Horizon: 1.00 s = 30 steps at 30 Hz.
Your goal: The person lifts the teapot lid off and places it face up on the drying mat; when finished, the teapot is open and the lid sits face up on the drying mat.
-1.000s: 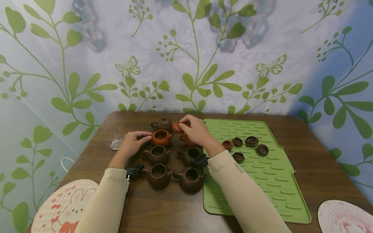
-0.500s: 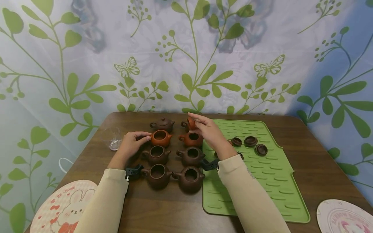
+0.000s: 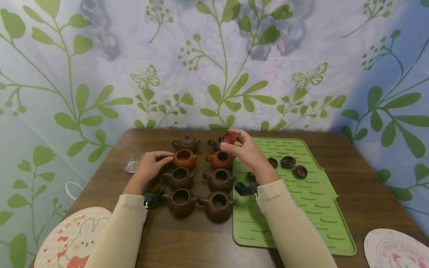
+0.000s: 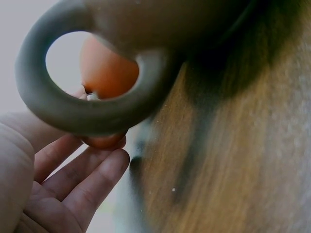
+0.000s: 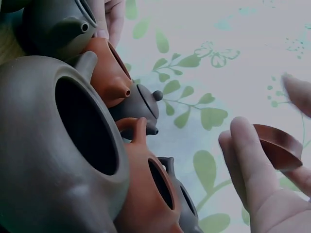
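Observation:
My left hand (image 3: 152, 165) pinches the handle of a lidless orange teapot (image 3: 184, 160), which stands on the table. In the left wrist view a blurred dark teapot handle (image 4: 29, 73) partly covers that grip. My right hand (image 3: 248, 154) holds a small orange teapot lid (image 3: 228, 138) between thumb and fingers, its hollow underside towards the head camera. The lid is raised above a second open orange teapot (image 3: 217, 160) and in front of a dark teapot (image 3: 214, 143) at the back, mostly hidden. The right wrist view shows the lid (image 5: 279, 145) edge-on at the fingertips.
Open dark teapots (image 3: 181, 203) stand in two columns nearer me. One dark teapot (image 3: 187, 143) at the back has its lid on. Several dark lids (image 3: 287, 161) lie on the green mat (image 3: 301, 223). A clear glass (image 3: 131, 163) is at left; round mats (image 3: 77, 238) lie at both sides.
My right hand has carried the orange lid rightwards, away from the teapot in my left hand, and turned its underside towards me. The left hand has stayed at the orange teapot's handle.

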{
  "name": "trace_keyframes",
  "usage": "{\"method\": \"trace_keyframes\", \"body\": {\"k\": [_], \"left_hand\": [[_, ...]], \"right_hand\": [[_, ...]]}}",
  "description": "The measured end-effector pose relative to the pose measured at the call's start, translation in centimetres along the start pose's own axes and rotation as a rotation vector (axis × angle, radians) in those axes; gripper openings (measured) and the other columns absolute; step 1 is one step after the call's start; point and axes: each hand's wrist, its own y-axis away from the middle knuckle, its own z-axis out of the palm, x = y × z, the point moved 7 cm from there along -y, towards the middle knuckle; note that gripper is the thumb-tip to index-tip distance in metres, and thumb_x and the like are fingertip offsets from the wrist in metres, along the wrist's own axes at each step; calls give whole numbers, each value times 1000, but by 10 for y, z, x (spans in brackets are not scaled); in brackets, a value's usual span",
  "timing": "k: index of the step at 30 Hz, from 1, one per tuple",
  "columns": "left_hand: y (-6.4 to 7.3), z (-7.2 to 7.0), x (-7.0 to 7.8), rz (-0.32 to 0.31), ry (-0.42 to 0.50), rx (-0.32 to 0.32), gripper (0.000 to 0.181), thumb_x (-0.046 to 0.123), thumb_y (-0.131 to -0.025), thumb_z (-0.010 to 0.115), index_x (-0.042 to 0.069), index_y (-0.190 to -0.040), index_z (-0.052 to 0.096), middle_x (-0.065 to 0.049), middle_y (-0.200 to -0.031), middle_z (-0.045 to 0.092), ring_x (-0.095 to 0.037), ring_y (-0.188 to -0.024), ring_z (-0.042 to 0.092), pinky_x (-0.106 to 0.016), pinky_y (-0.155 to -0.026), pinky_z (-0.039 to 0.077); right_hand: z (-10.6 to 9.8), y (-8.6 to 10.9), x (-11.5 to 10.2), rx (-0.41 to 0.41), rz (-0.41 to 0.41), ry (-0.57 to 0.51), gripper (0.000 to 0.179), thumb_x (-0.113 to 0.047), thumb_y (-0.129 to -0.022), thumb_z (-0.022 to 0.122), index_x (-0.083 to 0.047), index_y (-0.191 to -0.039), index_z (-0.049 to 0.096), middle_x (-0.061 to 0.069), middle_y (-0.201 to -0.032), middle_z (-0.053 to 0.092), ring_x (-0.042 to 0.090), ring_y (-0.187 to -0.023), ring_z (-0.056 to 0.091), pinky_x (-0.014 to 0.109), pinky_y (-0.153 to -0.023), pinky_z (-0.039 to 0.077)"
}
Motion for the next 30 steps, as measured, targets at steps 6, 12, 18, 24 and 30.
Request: {"method": "trace_keyframes", "body": {"k": [6,12,18,24,30], "left_hand": [[1,0,1,-1,-1,6,23,23,-102,75,10,-121,81,-9,-115,76,-32,-111,68,-52,-97,52],[1,0,2,-5,-1,6,23,23,-102,75,11,-120,82,-8,-115,76,-31,-111,68,-52,-97,52],[0,0,0,-7,3,5,22,23,-102,75,11,-119,82,-8,-114,76,-31,-111,68,-52,-98,52],[-1,1,0,-2,2,1,23,22,-102,75,10,-120,81,-9,-114,76,-32,-111,68,-52,-97,52],[-2,1,-1,-18,-1,-5,23,23,-103,74,10,-121,81,-10,-115,76,-32,-111,68,-52,-97,53]], "right_hand": [[-11,5,-3,68,7,123,68,-8,-96,80,-14,-155,46,15,-144,49,33,-122,61,57,-105,46],[-28,7,-9,125,-27,59,64,-2,-99,74,-7,-156,44,19,-140,50,30,-111,67,42,-97,55],[-52,12,-12,180,-53,29,63,-4,-102,72,-3,-157,41,20,-133,54,28,-105,69,46,-99,54],[-76,18,-14,268,-45,162,64,-16,-101,76,-6,-156,45,17,-132,56,28,-108,68,41,-95,57],[-91,23,-13,332,-1,255,63,-20,-101,77,-5,-154,47,18,-142,50,32,-115,64,46,-100,54]]}}
